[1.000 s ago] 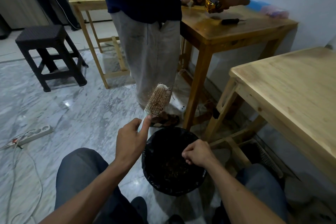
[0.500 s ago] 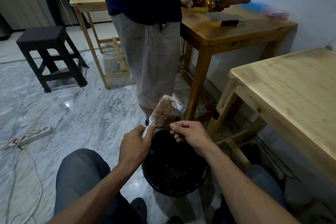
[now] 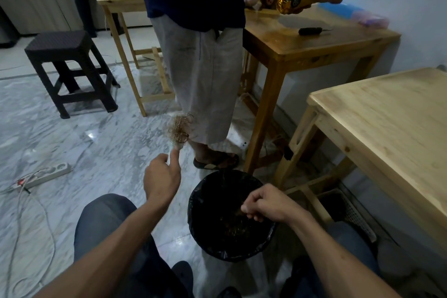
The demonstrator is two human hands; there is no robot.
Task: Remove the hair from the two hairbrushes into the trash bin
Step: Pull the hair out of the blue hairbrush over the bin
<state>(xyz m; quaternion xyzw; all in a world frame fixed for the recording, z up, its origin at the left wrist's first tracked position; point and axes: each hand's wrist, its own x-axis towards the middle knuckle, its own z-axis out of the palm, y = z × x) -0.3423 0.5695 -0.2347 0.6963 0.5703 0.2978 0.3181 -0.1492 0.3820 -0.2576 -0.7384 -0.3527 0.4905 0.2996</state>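
Head view: the left hand (image 3: 161,180) grips the hairbrush (image 3: 178,131) handle, brush raised left of the trash bin (image 3: 231,216) — blurred. The right hand (image 3: 267,204) hangs over the bin, fingers (image 3: 248,203) pinched on hair strands (image 3: 239,212).

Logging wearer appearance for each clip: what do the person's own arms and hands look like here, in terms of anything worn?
Both forearms are bare to the frame's lower edge: no sleeves, gloves, watch or rings show on the left hand or the right hand. No markings or cables on either arm. Below them, the wearer's legs are in dark blue-grey trousers.
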